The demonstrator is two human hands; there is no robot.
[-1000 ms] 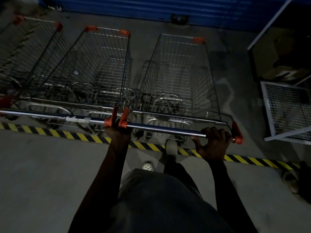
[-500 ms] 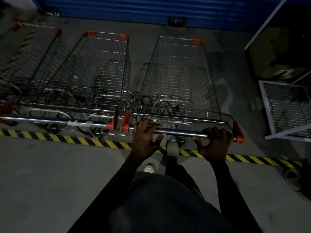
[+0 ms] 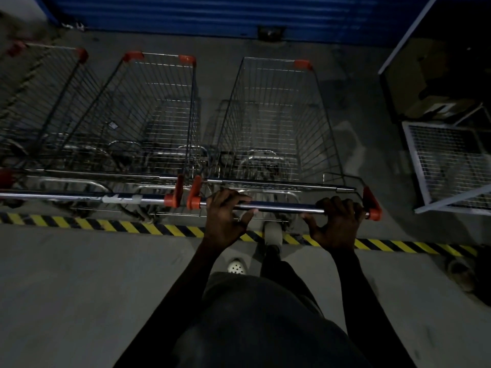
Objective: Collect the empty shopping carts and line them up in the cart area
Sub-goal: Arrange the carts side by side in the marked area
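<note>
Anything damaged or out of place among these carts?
Yes: the rightmost cart has an orange bumper only on its far right corner; its far left corner is bare, while the neighbouring cart has both.

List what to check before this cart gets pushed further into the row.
1. Left hand curled over the handle bar of the held cart: ok.
2. Right hand curled over the same bar: ok.
3. Held cart's basket empty: ok.
4. Side gap to the neighbouring cart: narrow, orange end caps apart: ok.
5. Floor ahead, up to the blue wall, open: ok.
6. Shoe clear of the rear wheels: cannot tell, too dark.
</note>
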